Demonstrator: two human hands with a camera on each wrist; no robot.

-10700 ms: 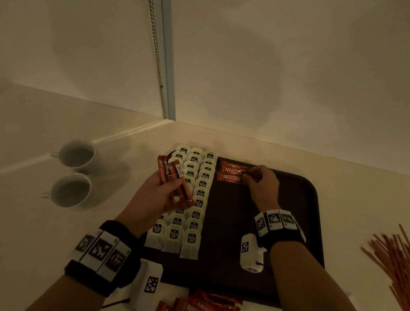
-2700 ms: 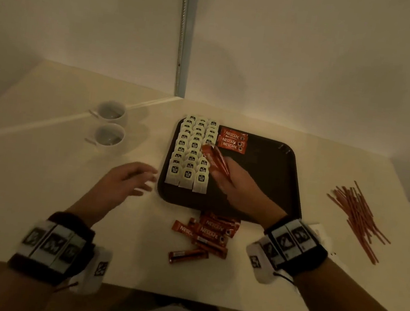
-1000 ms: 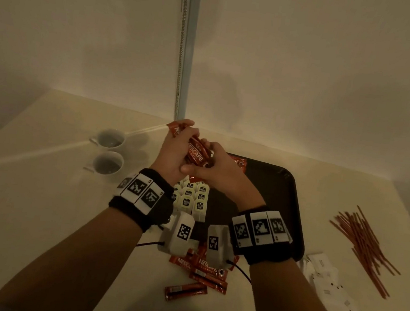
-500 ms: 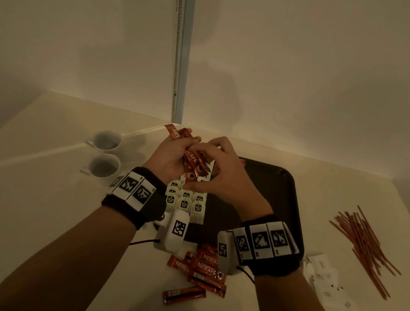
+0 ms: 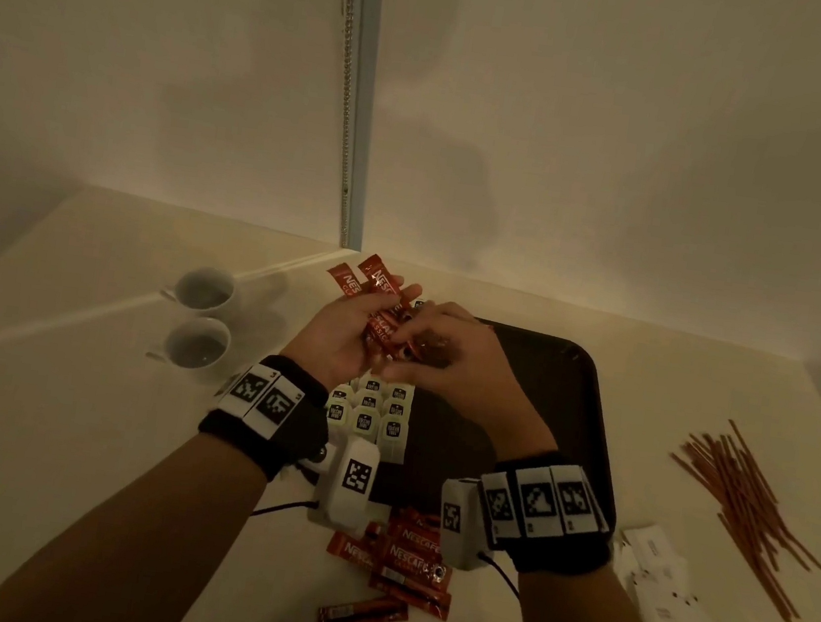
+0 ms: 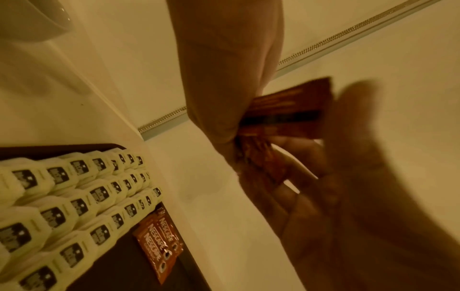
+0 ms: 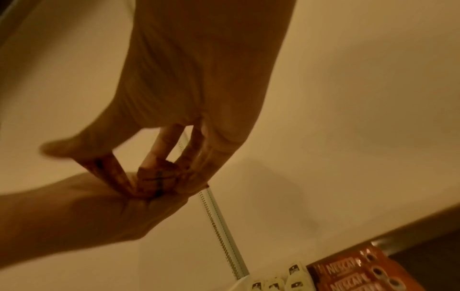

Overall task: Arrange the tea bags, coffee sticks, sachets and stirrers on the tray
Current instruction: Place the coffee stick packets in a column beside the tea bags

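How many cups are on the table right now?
2. Both stand left of the tray: far cup nearer the wall, near cup just in front of it. None seems hidden.

**What I'm wearing on my arms**

Both my forearms are bare, no sleeves in sight. Around my left wrist [image 5: 264, 414] sits a wide black band carrying white square tiles printed with black block-pattern markers. A white boxy camera unit [image 5: 351, 482] hangs under it, with its own black-and-white marker and a thin black cable trailing off. My right wrist [image 5: 546, 516] has the same black band with three marker tiles in a row, and a second white camera unit [image 5: 457, 523] with a marker and a black cable.
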